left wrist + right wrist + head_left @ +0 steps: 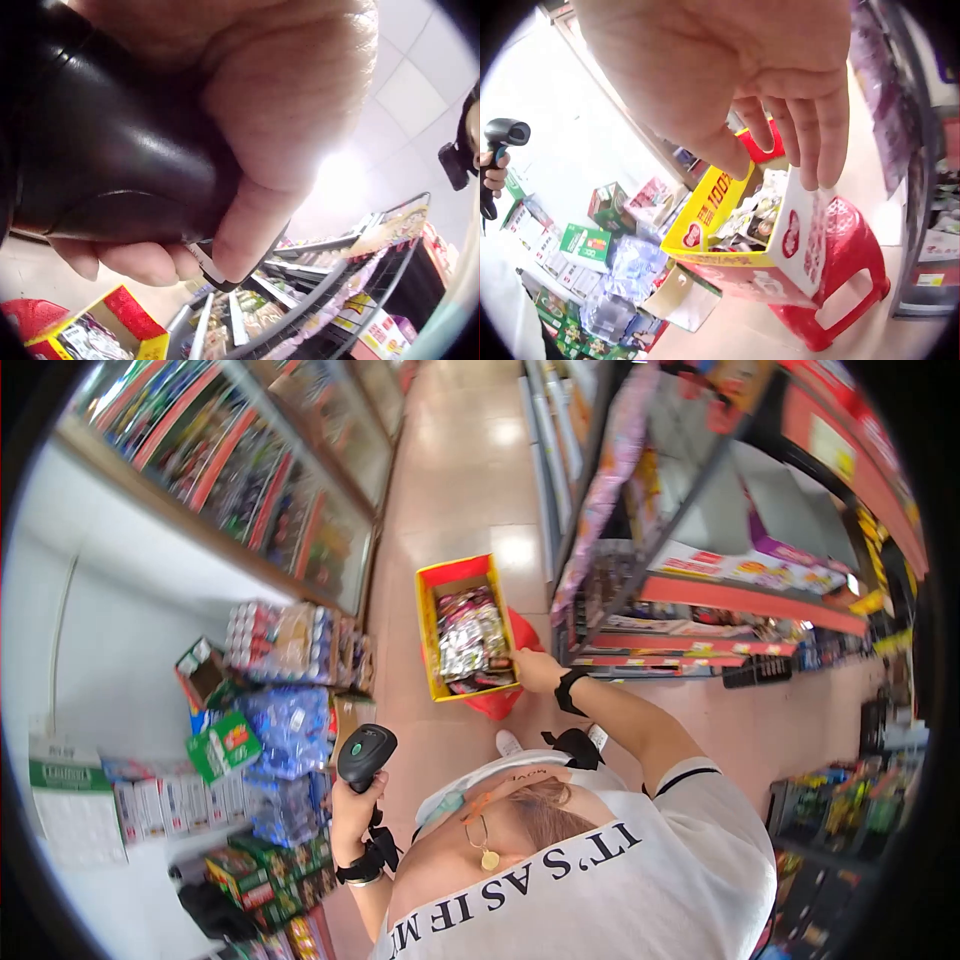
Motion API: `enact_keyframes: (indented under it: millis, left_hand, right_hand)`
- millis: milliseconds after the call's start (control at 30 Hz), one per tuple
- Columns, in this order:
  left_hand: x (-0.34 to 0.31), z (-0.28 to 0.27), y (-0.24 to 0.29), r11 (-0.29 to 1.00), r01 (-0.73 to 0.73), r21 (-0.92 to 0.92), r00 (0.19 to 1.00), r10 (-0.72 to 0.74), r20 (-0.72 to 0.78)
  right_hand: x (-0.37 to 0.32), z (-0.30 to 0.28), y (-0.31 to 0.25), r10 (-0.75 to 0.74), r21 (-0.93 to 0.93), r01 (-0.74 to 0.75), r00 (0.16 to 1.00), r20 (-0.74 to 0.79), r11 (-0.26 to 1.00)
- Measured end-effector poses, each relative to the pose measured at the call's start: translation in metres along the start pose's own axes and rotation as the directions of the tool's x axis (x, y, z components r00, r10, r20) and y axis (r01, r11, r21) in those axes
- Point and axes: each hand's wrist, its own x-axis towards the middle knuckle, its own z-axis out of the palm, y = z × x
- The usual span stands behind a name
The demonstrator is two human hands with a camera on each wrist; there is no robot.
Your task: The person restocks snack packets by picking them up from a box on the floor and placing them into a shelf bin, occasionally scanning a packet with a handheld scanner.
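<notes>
My left hand [358, 812] grips a black barcode scanner [366, 756], its head pointing up and forward. The left wrist view shows the fingers wrapped round the dark handle, close up. In front of me a yellow and red cardboard box [425, 630] sits on a red plastic stool [859, 255]. Several small shiny packets [470, 635] lie inside the open-topped box. My right hand [541, 671] is at the box's near right rim. In the right wrist view its fingers [829, 142] extend downward, fairly straight, and overlap the box's white side.
Stocked shelves [700, 590] stand to the right of the aisle. Glass-fronted drink cabinets [260, 480] line the left. Shrink-wrapped bottle packs [285, 730], a green carton [223, 747] and other boxes are stacked along the left wall. Pink tiled floor [450, 490] runs down the aisle.
</notes>
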Motion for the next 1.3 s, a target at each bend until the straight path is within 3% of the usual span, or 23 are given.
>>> enact_keyframes:
  millis: [100,167,267,300,333,400,433,467,533,600,667,800,833,933,967,1033,1067,1133,1167,1300]
  left_hand:
    - [0.034,0.025,0.026,0.993,-0.088,0.083,0.986,0.075,0.152]
    - [0.052,0.047,0.046,0.977,-0.153,0.149,0.958,0.109,0.265]
    - [0.070,0.086,0.073,0.961,-0.252,0.115,0.891,0.184,0.415]
    - [0.078,0.098,0.074,0.957,-0.258,0.133,0.879,0.175,0.443]
    - [0.081,0.111,0.080,0.951,-0.283,0.127,0.864,0.195,0.464]
    - [0.084,0.136,0.095,0.915,-0.335,0.223,0.800,0.150,0.581]
    - [0.073,0.150,0.114,0.890,-0.393,0.230,0.768,0.180,0.615]
    - [0.072,0.164,0.116,0.885,-0.409,0.224,0.759,0.194,0.621]
    - [0.071,0.194,0.115,0.862,-0.498,0.096,0.671,0.313,0.672]
    - [0.054,0.219,0.134,0.853,-0.492,0.174,0.689,0.259,0.677]
    - [0.044,0.242,0.137,0.920,-0.388,0.056,0.642,0.226,0.732]
    - [0.025,0.283,0.139,0.885,-0.424,0.192,0.698,0.184,0.692]
    - [0.015,0.293,0.142,0.888,-0.425,0.175,0.714,0.211,0.667]
    - [-0.008,0.318,0.152,0.886,-0.404,0.230,0.763,0.187,0.618]
    - [-0.013,0.324,0.155,0.886,-0.413,0.212,0.767,0.212,0.605]
    - [-0.020,0.338,0.146,0.905,-0.373,0.206,0.791,0.194,0.580]
    - [-0.024,0.344,0.142,0.922,-0.334,0.196,0.806,0.171,0.567]
    - [-0.036,0.353,0.142,0.914,-0.376,0.154,0.805,0.239,0.543]
    - [-0.041,0.356,0.141,0.913,-0.383,0.140,0.806,0.257,0.533]
    - [-0.056,0.360,0.144,0.942,-0.315,0.119,0.848,0.222,0.482]
  right_hand:
    - [-0.050,-0.029,0.028,0.060,0.027,-0.057,0.987,-0.149,0.998]
    - [-0.086,-0.046,0.047,0.022,0.106,0.022,0.919,-0.394,0.994]
    - [-0.137,-0.075,0.070,0.120,0.188,-0.024,0.845,-0.520,0.982]
    - [-0.153,-0.083,0.078,0.093,0.092,-0.044,0.774,-0.626,0.995]
    - [-0.172,-0.099,0.079,0.106,0.089,-0.063,0.756,-0.646,0.994]
    - [-0.213,-0.137,0.071,0.236,0.235,-0.101,0.704,-0.669,0.967]
    - [-0.230,-0.158,0.063,0.256,0.304,-0.031,0.622,-0.740,0.952]
    - [-0.247,-0.175,0.066,0.179,0.235,0.032,0.552,-0.814,0.972]
    - [-0.280,-0.215,0.066,0.189,0.209,-0.010,0.474,-0.860,0.978]
    - [-0.313,-0.258,0.071,0.136,0.147,-0.005,0.423,-0.896,0.989]
    - [-0.340,-0.294,0.081,0.077,0.084,0.002,0.375,-0.924,0.996]
    - [-0.380,-0.366,0.110,-0.105,-0.120,-0.026,0.323,-0.940,0.992]
    - [-0.386,-0.382,0.112,-0.078,-0.067,0.043,0.326,-0.942,0.997]
    - [-0.401,-0.432,0.126,-0.054,-0.103,-0.064,0.526,-0.849,0.993]
    - [-0.399,-0.447,0.138,-0.065,-0.108,-0.051,0.528,-0.847,0.993]
    - [-0.392,-0.478,0.163,-0.242,-0.481,-0.145,0.720,-0.651,0.865]
    - [-0.388,-0.492,0.166,-0.253,-0.486,-0.132,0.720,-0.646,0.864]
    - [-0.375,-0.516,0.168,-0.007,-0.323,-0.151,0.899,-0.438,0.934]
    - [-0.359,-0.523,0.192,-0.161,-0.416,-0.051,0.873,-0.460,0.908]
    - [-0.338,-0.543,0.174,-0.182,-0.515,-0.155,0.819,-0.545,0.843]
